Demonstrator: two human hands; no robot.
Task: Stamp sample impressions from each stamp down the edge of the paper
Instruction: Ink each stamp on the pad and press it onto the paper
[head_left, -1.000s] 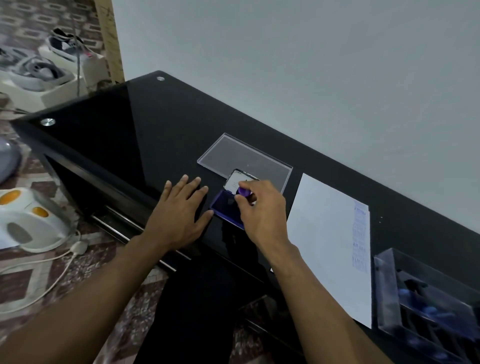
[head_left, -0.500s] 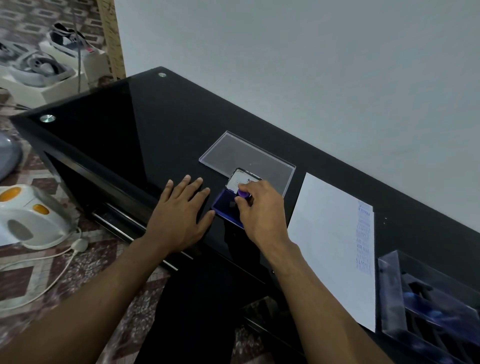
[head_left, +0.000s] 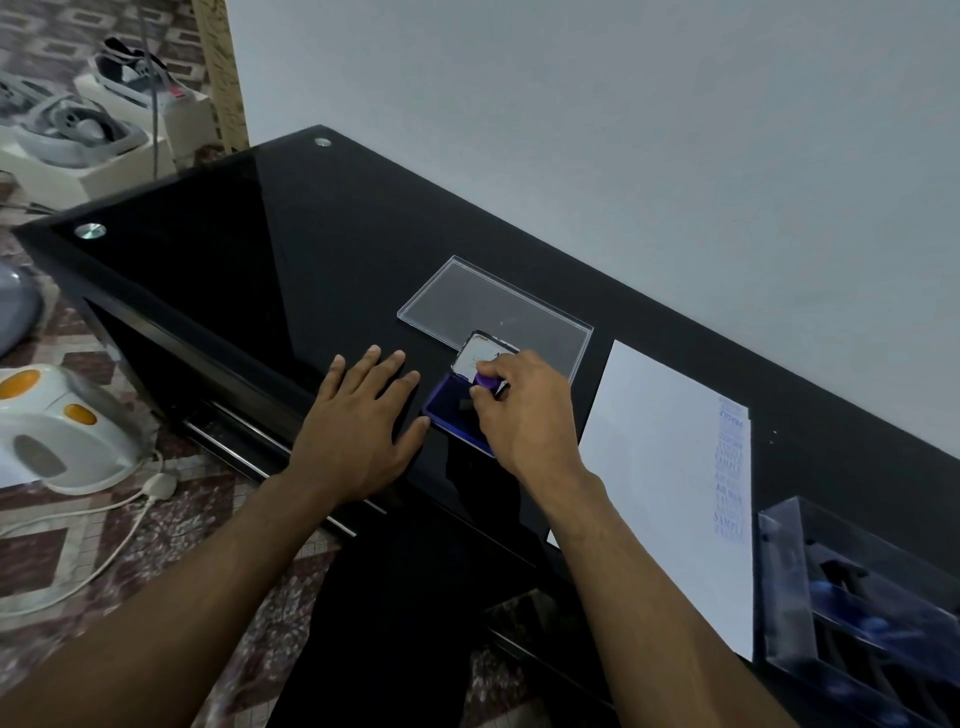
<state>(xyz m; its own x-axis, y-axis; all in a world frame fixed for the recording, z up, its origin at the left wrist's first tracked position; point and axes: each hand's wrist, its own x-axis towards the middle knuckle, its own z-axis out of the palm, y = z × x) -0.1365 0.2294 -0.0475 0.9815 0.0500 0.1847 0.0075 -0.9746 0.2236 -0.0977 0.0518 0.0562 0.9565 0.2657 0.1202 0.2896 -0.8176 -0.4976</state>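
R hand (head_left: 524, 410) pinches a purple stamp (head_left: 487, 381) by its knob, thumb + curled fingers round it, holding it down on the ink pad (head_left: 451, 410). Judged: it's loading ink, so the grip sits high on the handle to keep fingertips off the wet face. Whether the stamp face is fully touching the pad can't be told; the hand hides it.

L hand (head_left: 358, 421) lies flat on the table (head_left: 208, 249) at abt 9 o'clock of the pad, fingers straight + spread, gripping nothing. Thumb tip is just beside the pad's near corner, maybe touching; prob. there to brace the pad so it won't slide on the glossy top.

The pad's lid (head_left: 480, 353) is flipped up at its 12 o'clock side, resting over a clear cover (head_left: 467, 306) laid flat behind, out of the way.

Paper (head_left: 660, 467) lies at 3 o'clock of the pad, near but apart, so the carry from ink to sheet is short. Its far edge, at 3 o'clock, carries a column of faint blue prints (head_left: 730, 467); some read "SAMPLE", "AIR MAIL". The column seems to stop short of the near end, so there's likely room for more.

Stamp box (head_left: 857, 597), clear plastic w/ dark + blue stamps inside, sits at 4 o'clock of the paper, just past the stamped edge: handy for swapping stamps w/ the R hand.
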